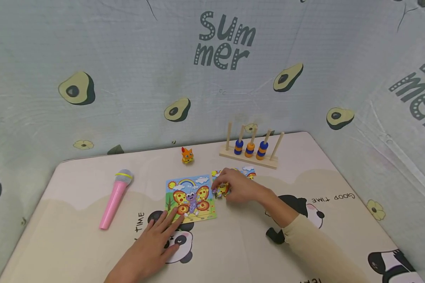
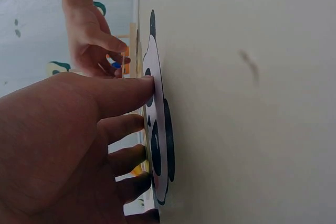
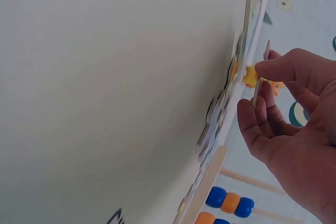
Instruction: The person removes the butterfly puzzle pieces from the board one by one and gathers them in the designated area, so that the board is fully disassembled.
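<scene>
Fingers of right hand pinching thin flat piece, left hand spread, fingertips at lower edge of butterfly picture

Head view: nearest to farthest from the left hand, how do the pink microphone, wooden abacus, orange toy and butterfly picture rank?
1. Butterfly picture, partly under the left hand
2. Pink microphone, off to the left
3. Orange toy, beyond the picture
4. Wooden abacus, back right
</scene>
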The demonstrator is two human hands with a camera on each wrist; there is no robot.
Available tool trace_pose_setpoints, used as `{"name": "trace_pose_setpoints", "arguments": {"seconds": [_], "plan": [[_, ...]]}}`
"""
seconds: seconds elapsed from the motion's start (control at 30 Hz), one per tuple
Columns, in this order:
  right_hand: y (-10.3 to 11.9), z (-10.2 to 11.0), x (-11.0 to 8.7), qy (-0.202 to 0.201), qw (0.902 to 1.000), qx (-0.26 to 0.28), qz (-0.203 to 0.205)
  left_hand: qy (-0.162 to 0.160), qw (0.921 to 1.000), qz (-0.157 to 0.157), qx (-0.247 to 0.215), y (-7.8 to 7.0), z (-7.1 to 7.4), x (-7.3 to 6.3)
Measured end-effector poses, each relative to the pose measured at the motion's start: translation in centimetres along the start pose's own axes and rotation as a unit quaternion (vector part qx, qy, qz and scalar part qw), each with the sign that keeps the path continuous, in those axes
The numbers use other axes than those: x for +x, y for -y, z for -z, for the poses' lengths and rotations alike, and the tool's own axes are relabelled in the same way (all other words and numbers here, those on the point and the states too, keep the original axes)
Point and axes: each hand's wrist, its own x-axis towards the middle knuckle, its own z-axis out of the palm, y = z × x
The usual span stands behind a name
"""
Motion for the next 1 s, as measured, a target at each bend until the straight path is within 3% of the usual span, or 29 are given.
{"name": "trace_pose_setpoints", "arguments": {"seconds": [0.57,1.0], "plan": [[-1.9,1.0,-2.0,-0.015,0.9998,-0.009,-0.01,-0.001,1.0,-0.001,-0.001,0.0,0.1,-0.2],[-3.4,2.4,-3.5,-0.023,0.9993,0.015,-0.027,0.003,1.0,0.002,-0.001,0.0,0.2,-0.1]]}}
